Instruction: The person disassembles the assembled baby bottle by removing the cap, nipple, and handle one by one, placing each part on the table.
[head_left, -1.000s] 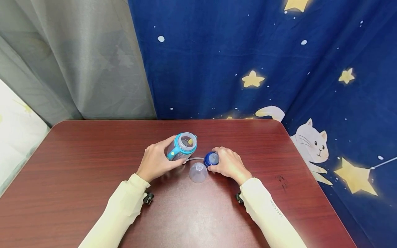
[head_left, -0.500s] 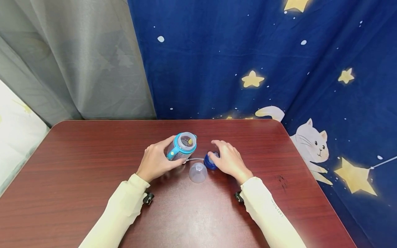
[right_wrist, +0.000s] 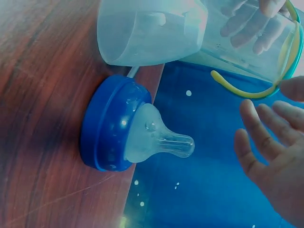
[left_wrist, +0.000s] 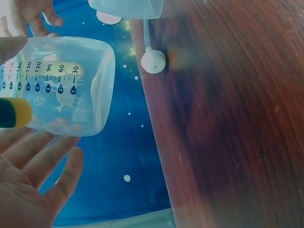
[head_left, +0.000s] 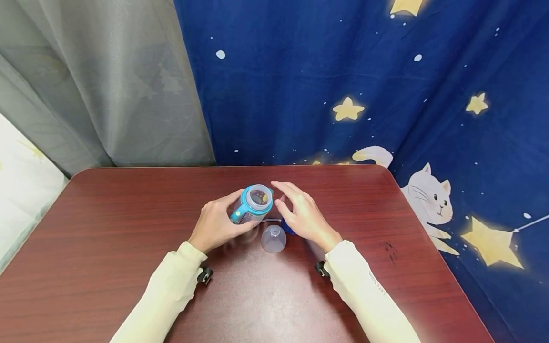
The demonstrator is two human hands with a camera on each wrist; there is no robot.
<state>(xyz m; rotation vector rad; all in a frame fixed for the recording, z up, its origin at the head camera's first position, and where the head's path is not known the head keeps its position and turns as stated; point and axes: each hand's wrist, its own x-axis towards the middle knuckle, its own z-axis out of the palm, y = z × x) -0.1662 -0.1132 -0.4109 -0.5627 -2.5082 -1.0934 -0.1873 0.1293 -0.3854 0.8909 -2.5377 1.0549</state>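
Observation:
My left hand [head_left: 216,221] grips a clear baby bottle [left_wrist: 61,90] with printed scale marks, thumb on the near side. Its open mouth faces up, with a teal handle ring [head_left: 240,212] around the neck. The base appears raised off the table. Beside the ring, my right hand [head_left: 304,214] has its fingers spread and holds nothing; whether a fingertip touches the handle is unclear. Below that hand stands a blue collar [right_wrist: 102,128] with a clear nipple [right_wrist: 156,137] pointing up. A clear dome cap [head_left: 273,239] sits to its left. A thin straw [head_left: 271,220] ends in a white ball [left_wrist: 153,61].
All of this is on a reddish-brown wooden table [head_left: 150,205]. Behind the far edge hang a grey curtain [head_left: 128,95] and a blue star-patterned curtain [head_left: 279,85]. A black wrist camera [head_left: 206,275] is strapped at the left cuff.
My right hand has let go of the blue nipple collar, opened, and moved left and up toward the bottle's ring. The left hand keeps its hold on the bottle, almost unmoved.

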